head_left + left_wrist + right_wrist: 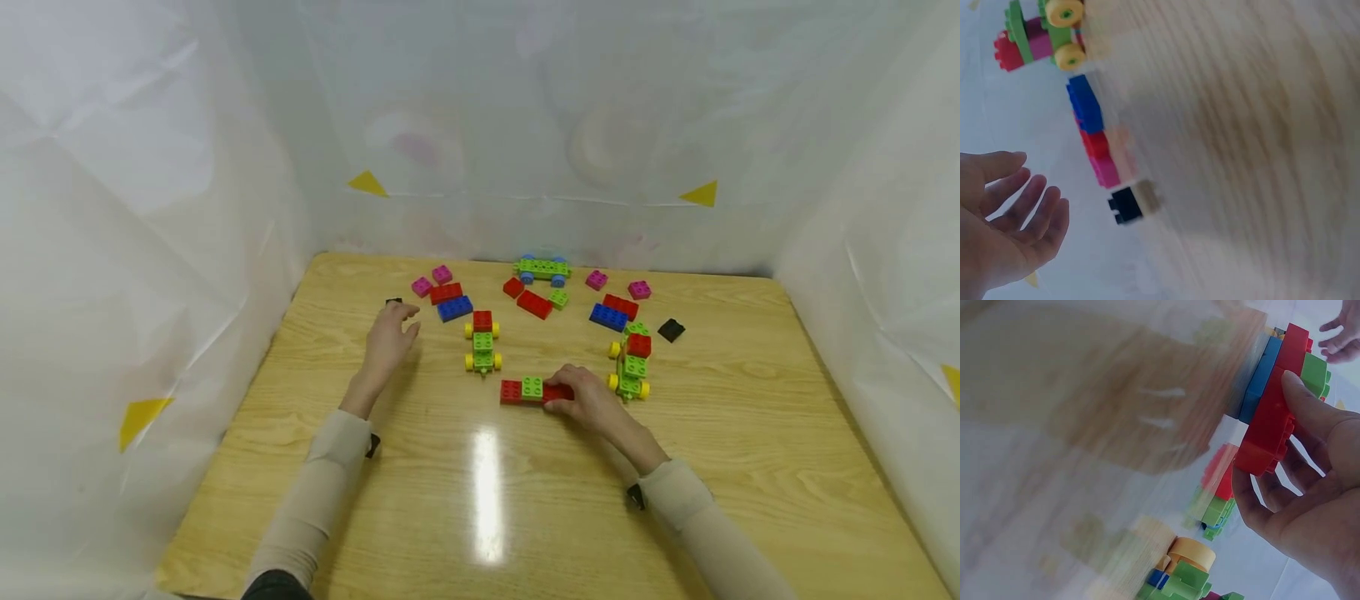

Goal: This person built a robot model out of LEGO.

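My right hand (596,406) grips the right end of a joined brick piece, thumb on one side and fingers on the other. The piece has red bricks (1269,419) in a row, a green brick (532,387) on top and a blue brick (1260,381) underneath. It appears to sit low at the table's middle. My left hand (386,340), fingers relaxed and holding nothing, hovers at the left by a small black brick (1125,205). In the head view the hand partly covers that brick.
Two yellow-wheeled brick vehicles (483,342) stand beyond and right of the piece. At the back are a blue-wheeled green base (543,269), loose red, blue and pink bricks (597,279), and another black brick (671,330). White sheets (525,125) surround the wooden table (420,517).
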`<action>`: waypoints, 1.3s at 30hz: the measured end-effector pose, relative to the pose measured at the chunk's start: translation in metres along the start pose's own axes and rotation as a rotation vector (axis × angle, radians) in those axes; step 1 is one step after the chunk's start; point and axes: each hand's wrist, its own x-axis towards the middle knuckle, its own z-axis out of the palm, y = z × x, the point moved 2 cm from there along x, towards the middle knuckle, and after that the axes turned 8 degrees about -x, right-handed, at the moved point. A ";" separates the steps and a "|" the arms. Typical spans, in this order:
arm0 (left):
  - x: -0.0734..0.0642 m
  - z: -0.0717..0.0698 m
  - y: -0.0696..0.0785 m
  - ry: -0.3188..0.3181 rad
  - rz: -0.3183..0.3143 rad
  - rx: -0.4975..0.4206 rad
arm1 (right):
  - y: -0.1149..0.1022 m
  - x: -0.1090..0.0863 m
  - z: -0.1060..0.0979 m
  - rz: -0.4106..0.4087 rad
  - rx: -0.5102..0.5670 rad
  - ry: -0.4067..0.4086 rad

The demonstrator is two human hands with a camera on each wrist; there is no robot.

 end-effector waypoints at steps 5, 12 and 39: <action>0.004 -0.006 -0.020 0.047 -0.062 0.029 | -0.001 0.000 -0.001 0.003 0.006 0.000; 0.013 -0.008 -0.041 0.053 -0.137 0.058 | -0.001 0.000 -0.002 0.000 0.002 0.000; 0.026 -0.003 -0.047 -0.120 -0.110 0.245 | -0.005 0.001 -0.005 0.027 -0.021 -0.066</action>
